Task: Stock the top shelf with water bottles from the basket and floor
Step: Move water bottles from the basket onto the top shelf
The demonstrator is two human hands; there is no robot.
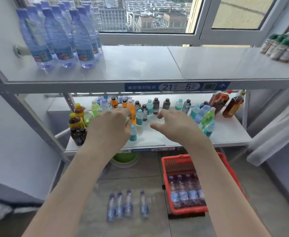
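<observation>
Bright daylight from the window (147, 14) glares softly off the top shelf (140, 65); edges bow, everything slightly blurred.

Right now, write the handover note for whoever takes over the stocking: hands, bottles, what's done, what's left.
Left hand and right hand: both empty, fingers loosely curled, held out in front of the lower shelf.
Done: a cluster of water bottles stands at the left end of the top shelf; its middle is free.
Left: four bottles on the floor, and more bottles in the red basket beside them.
</observation>
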